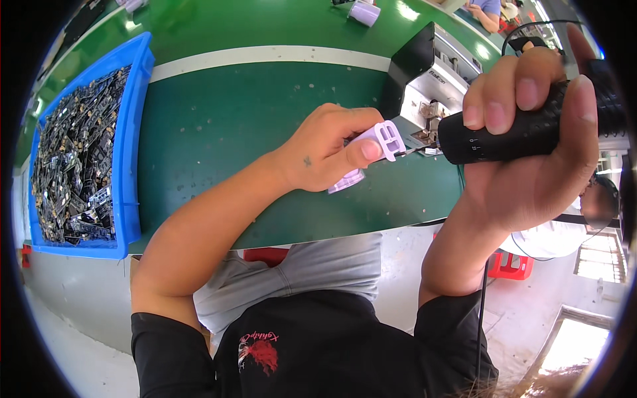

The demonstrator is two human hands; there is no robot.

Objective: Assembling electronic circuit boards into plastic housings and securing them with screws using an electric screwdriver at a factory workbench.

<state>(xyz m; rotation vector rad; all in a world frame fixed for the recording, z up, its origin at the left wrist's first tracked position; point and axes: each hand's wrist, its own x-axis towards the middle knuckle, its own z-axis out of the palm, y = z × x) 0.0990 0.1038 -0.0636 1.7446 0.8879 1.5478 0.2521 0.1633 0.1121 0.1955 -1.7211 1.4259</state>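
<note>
My left hand (325, 147) is closed around a small lilac plastic housing (390, 138), its end with several rectangular openings turned to the right. A black electric screwdriver (488, 140) is gripped in my right hand (534, 159), fingers wrapped over its barrel. Its thin bit points left and reaches the near side of the housing, close to my left thumb. Whether the bit touches a screw is too small to tell. Just behind the bit stands a black and silver screw feeder (431, 86).
At the left, a blue plastic bin (126, 166) is full of small dark circuit boards. The green worktop (252, 113) has a white strip along its far side. Another lilac part (363, 13) lies beyond it. A person (488, 13) sits at the far right; a red stool (511, 266) stands below.
</note>
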